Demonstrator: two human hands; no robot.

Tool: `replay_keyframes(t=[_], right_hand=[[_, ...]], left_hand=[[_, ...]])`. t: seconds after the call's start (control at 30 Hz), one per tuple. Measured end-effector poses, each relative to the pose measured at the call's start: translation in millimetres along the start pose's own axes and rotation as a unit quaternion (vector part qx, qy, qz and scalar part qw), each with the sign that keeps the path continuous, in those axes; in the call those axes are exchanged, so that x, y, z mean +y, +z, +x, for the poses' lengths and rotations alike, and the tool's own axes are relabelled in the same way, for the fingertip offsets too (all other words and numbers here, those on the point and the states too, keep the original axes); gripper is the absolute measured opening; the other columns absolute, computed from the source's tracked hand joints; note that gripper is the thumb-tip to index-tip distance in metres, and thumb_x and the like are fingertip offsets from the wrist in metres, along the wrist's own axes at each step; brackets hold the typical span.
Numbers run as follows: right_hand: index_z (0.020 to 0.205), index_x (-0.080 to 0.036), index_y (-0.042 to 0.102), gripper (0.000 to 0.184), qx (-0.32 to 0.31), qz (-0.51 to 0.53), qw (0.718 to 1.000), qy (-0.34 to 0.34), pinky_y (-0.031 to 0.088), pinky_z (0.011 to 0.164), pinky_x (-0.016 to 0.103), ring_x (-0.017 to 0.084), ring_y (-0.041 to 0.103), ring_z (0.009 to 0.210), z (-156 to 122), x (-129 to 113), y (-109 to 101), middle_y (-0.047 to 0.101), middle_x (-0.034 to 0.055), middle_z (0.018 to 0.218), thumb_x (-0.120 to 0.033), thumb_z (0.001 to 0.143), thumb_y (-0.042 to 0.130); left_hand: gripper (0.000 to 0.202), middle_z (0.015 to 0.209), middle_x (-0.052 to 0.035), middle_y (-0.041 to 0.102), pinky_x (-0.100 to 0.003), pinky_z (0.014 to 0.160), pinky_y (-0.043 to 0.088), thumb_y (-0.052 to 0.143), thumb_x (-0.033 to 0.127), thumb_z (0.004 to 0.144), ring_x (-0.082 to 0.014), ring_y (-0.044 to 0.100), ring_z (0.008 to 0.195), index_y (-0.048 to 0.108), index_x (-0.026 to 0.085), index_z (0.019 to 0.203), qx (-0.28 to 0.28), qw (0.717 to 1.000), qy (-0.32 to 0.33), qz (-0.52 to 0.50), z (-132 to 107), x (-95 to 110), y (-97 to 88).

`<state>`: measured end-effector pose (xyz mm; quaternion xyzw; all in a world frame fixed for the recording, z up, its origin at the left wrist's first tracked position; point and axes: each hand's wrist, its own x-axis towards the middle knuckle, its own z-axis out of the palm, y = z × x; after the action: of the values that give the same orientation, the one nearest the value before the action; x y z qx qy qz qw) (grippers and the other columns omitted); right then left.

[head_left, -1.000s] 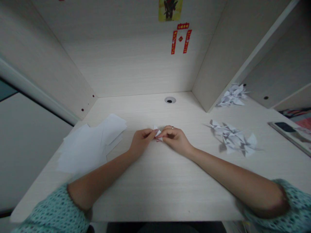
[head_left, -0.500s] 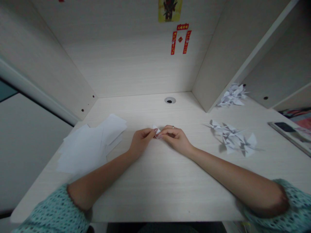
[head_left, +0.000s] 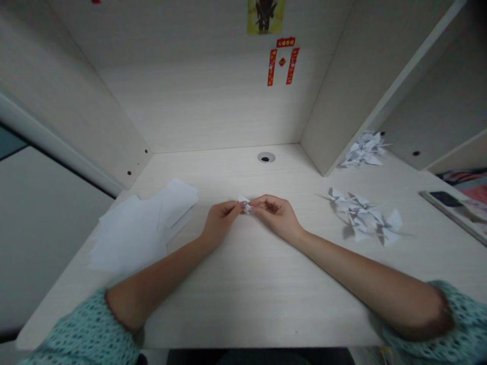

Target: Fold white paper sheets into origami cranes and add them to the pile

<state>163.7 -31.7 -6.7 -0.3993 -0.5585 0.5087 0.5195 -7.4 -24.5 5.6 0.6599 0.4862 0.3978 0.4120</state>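
Paper piece [head_left: 244, 204] half-hidden between fingers [head_left: 262, 202]

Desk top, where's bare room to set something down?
Free: the strip between the white paper sheets and the folded paper figures, in front of the left hand and right hand pinching the paper piece. Crowded: around those figures.

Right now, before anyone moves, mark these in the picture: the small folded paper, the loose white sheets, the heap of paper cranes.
Small folded paper [head_left: 242, 199]: head view, on its upper fold.
Loose white sheets [head_left: 131, 235]: head view, on the largest sheet.
Heap of paper cranes [head_left: 361, 215]: head view, on its middle.
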Motion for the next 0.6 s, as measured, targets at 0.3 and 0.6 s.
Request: replay_keyframes(t=[0.3, 0.6], right_hand=[[0.080, -0.017, 0.070, 0.027, 0.029, 0.033, 0.999, 0.022, 0.052, 0.065, 0.027, 0.014, 0.066, 0.065, 2.2, -0.9, 1.3, 0.072, 0.0044, 0.072, -0.037, 0.064, 0.079], [0.086, -0.016, 0.068, 0.030, 0.013, 0.009, 1.000, 0.001, 0.055, 0.071, 0.031, 0.017, 0.068, 0.072, -0.7, -1.0, 2.4, 0.073, 0.0070, 0.078, -0.037, 0.066, 0.077]], left_hand=[[0.036, 0.077, -0.0031, 0.072, -0.024, 0.066, 0.045, 0.051, 0.046, 0.085, -0.0159, 0.063, 0.075, 0.072, 0.018, 0.077, -0.017, 0.999, 0.004, -0.030, -1.7, -0.6, 0.0], [0.036, 0.070, -0.0023, 0.069, -0.024, 0.066, 0.044, 0.055, 0.047, 0.082, -0.0148, 0.060, 0.069, 0.069, 0.016, 0.069, -0.005, 1.000, -0.010, -0.023, -1.1, 5.2, 1.6]])
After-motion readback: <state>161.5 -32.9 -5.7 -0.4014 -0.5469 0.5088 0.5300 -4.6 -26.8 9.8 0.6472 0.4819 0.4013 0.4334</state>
